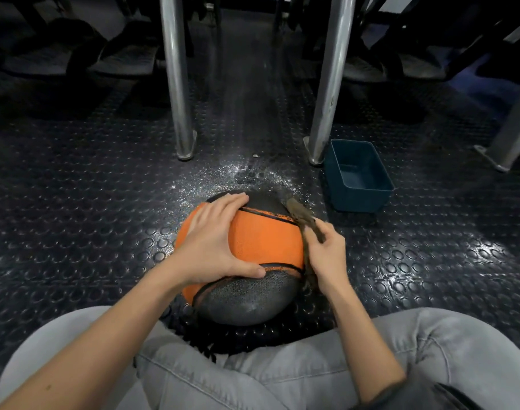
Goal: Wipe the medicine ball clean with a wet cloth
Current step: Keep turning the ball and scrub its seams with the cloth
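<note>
Your left hand [214,241] lies spread on the medicine ball [264,244]; your right hand [326,253] pinches the cloth [301,220]; drag it firmly around the curve.

Dark studded rubber floor [75,202], wet speckles [223,176] mid-frame. Blue plastic tub [362,199] right of centre, just beside the right chrome post [332,84]. The left chrome post [176,84] stands well apart.

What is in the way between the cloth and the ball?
Nothing visible. The right hand pinches the cloth directly against the medicine ball, on its right side, and the left hand rests on top.
</note>
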{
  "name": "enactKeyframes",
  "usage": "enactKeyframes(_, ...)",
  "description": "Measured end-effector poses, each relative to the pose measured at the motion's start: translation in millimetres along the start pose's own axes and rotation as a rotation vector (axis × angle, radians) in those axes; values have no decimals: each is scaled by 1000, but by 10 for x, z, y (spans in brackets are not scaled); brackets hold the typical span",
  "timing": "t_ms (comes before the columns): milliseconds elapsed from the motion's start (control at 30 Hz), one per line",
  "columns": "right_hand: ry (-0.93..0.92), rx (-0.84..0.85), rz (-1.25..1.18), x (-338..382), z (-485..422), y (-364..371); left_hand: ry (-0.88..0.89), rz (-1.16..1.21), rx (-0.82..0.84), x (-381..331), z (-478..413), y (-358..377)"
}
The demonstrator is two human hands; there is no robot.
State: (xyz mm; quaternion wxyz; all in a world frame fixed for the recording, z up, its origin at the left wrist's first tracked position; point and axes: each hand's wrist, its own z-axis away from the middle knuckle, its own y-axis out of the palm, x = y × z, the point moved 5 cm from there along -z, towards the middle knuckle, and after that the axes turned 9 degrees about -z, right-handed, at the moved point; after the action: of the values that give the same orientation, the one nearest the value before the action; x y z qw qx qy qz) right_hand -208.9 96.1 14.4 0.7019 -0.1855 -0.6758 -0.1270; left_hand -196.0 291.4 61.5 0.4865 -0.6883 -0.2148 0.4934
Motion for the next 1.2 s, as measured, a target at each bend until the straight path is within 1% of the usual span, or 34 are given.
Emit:
enactKeyframes(67, -23, -1, 9, 49, 94, 31, -17, 15, -3, 38, 15, -16)
enactKeyframes(100, -90, 6, 33, 126, 173, 72, -25, 20, -5, 51, 29, -18)
enactKeyframes(200, -413, 90, 250, 413, 365, 289, -10, 11, -23, 33, 28, -26)
enactKeyframes(233, -470, 120, 305, 453, 394, 337, -11, 6, -14, 30, 33, -18)
enactKeyframes(267, -466, 130, 314, 446, 375, 335, -6, 13, -7, 33, 43, -8)
enactKeyframes(300, -420, 124, 285, 398, 306, 291, 0, 29, -5, 45, 59, 2)
enactKeyframes(333, -332, 107, 225, 325, 198, 229, 4, 36, -4, 50, 73, -2)
enactKeyframes(400, -72, 70, 109, 109, 21, 102, 8, 23, 3, 44, 91, 9)
enactKeyframes(433, 24, 55, 83, 28, -24, 65, 7, 17, -3, 41, 86, 10)
enactKeyframes(467, 72, 44, 76, -25, -39, 43, 6, 13, -8, 38, 81, 12)
enactKeyframes(500, 76, 34, 79, -22, -28, 39, 1, 6, -15, 36, 77, 9)
enactKeyframes(567, -6, 25, 72, 101, 72, 70, -8, -3, -27, 38, 69, -1)
enactKeyframes(600, -102, 40, 85, 213, 139, 111, -14, 0, -34, 45, 63, -3)
enactKeyframes(667, -321, 111, 211, 409, 295, 264, -26, 4, -43, 56, 58, -9)
enactKeyframes(700, -403, 140, 274, 448, 355, 339, -24, 6, -48, 60, 52, -12)
enactKeyframes(733, -435, 148, 304, 459, 381, 373, -21, 8, -44, 63, 52, -9)
enactKeyframes(800, -387, 95, 259, 369, 264, 308, -8, 21, -30, 51, 49, -1)
enactKeyframes(833, -301, 56, 206, 280, 166, 225, 3, 15, -22, 34, 45, 8)
enactKeyframes(900, -48, 14, 85, 72, 1, 65, 24, -18, -26, -12, 29, 25)
enactKeyframes(933, 35, 10, 43, 9, -40, 22, 29, -34, -33, -30, 15, 25)
enactKeyframes(967, 46, 7, 40, -3, -33, 5, 28, -50, -34, -40, 9, 29)
enactKeyframes(1000, -7, 13, 55, 56, 3, 17, 25, -64, -39, -49, -2, 24)
enactKeyframes(1033, -109, 27, 80, 157, 76, 50, 25, -71, -47, -48, -17, 27)
enactKeyframes(1100, -370, 98, 204, 420, 284, 199, 23, -70, -63, -39, -51, 25)
enactKeyframes(1133, -464, 142, 288, 480, 377, 287, 16, -73, -66, -30, -68, 20)
enactKeyframes(1167, -502, 161, 336, 478, 433, 338, 11, -77, -62, -15, -81, 30)
enactKeyframes(1200, -504, 142, 343, 439, 416, 336, 16, -77, -60, -10, -98, 36)
